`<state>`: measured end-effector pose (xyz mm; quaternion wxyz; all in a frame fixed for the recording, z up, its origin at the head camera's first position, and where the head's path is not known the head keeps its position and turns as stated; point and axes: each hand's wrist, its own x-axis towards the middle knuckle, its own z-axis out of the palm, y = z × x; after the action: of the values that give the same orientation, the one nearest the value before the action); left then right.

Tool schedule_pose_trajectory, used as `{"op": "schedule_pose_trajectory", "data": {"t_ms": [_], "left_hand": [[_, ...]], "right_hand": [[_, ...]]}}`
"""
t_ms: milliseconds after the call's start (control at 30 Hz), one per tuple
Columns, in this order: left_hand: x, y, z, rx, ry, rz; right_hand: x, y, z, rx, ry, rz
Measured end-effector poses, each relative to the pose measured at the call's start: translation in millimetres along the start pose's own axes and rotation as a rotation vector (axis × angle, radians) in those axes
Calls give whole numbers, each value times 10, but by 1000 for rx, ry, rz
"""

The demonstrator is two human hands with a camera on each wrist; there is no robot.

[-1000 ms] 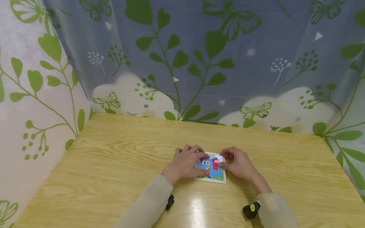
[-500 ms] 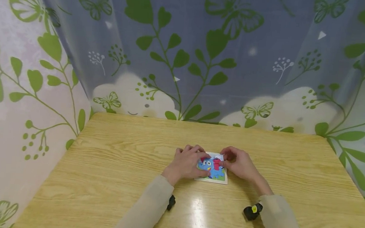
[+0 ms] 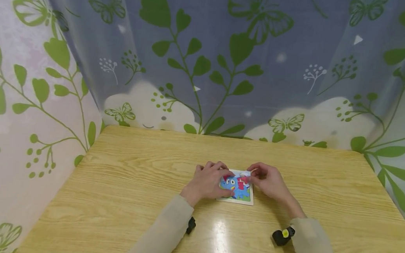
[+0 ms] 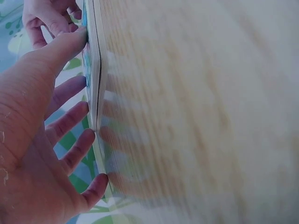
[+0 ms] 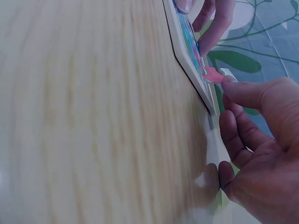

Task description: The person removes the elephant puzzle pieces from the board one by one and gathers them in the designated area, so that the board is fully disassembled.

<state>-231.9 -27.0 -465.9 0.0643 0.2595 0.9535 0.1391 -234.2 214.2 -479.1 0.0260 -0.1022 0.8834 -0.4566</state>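
Where the hands meet, head view: a white-rimmed puzzle board [image 3: 241,201] lies flat on the desk [image 3: 143,169], between the left hand [image 3: 206,182] and the right hand [image 3: 268,182].
Board outline, head view: nearly square, so no long axis stands out; its sides run roughly with those of the desk.
Left hand, head view: laid along the board's left side, thumb and forefinger reaching over the picture, with no loose piece seen in it.
Right hand, head view: at the far right corner, thumb and forefinger drawn together.
Pink piece [image 5: 213,74], right wrist view: pinched by the right thumb and a finger, jutting from the fingertips toward the board; the right hand is the nearer one.
Piece and corner, right wrist view: the piece appears over the rim; whether it touches cannot be told, and the thumb hides too much to fix its long axis. This offset seems the governing relation.
Board edge, left wrist view: seen nearly edge-on, left thumb tip at its upper face, the other fingers extended and spread, holding the board by contact.
Right hand, left wrist view: beyond the board, partly cut off, its pinch unclear.
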Motion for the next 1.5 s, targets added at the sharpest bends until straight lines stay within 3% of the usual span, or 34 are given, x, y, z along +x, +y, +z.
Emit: {"op": "schedule_pose_trajectory", "data": {"t_ms": [467,767,1100,1500], "left_hand": [[-12,-1,17,-27,-1,0],[-7,-43,21,-103,-22,-19],[-3,-52,45,-153,-18,-18],[18,-78,72,-152,-22,-26]], "right_hand": [[-68,112,-233,-62,29,32],[-99,218,-412,-133,41,48],[-68,376,-599,-215,62,22],[-6,447,-798,-224,43,27]]}}
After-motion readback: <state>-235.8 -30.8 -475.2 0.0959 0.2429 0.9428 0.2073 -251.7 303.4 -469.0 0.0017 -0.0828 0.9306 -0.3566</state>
